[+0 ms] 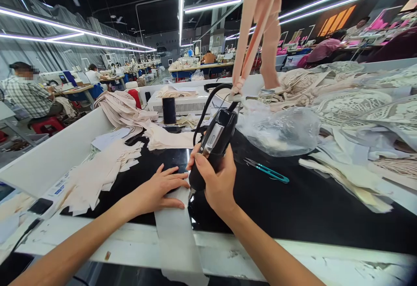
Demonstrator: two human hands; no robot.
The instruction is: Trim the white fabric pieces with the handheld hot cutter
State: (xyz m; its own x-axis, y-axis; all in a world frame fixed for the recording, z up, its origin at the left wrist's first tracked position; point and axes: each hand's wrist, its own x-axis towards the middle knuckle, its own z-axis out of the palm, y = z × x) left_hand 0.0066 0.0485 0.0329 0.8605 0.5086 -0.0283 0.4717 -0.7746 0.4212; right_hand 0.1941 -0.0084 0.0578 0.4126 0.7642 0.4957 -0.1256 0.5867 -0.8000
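My right hand is wrapped round a black handheld electric tool with a silver plate on its side. Its lower end points down at the work surface, and a cord leaves its top, where pink fabric strips are knotted and run upward. Flat on a pale fabric strip lies my left hand, its fingers spread just left of the tool. The strip hangs over the front edge of the table. Exactly where the tool meets the strip is hard to make out.
Teal thread snips lie right of my hand on the black board. Cut fabric pieces are stacked at left. A clear plastic bag, lace pieces and a phone stand farther back. People sit at sewing tables beyond.
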